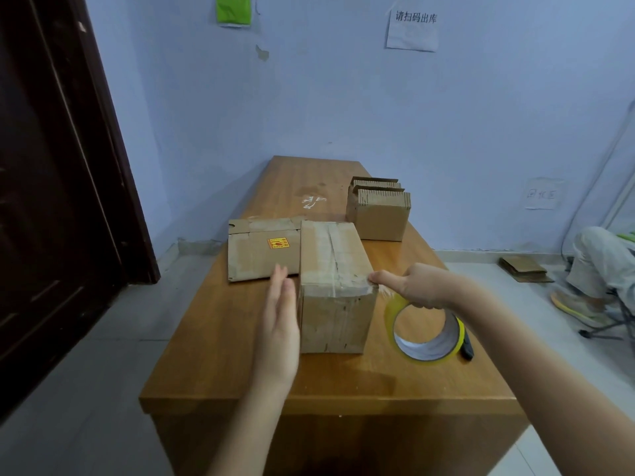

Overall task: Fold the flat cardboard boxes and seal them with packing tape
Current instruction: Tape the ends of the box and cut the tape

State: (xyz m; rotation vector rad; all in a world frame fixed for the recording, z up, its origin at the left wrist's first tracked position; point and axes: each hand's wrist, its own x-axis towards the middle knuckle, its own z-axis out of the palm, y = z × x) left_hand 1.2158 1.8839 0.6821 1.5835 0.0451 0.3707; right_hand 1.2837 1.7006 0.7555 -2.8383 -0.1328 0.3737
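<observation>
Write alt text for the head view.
A person's right hand holds a yellow tape roll, thumb pressing tape onto a folded cardboard box on a wooden table. The open left hand lies against the box's left side; a flat box lies behind.

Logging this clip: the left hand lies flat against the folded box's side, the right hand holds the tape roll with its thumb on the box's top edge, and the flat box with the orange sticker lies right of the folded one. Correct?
Not quite. In the head view, the flat box with the orange sticker lies left of the folded box, not right. The rest holds: left hand flat against its side, right hand holding the tape roll.
</observation>
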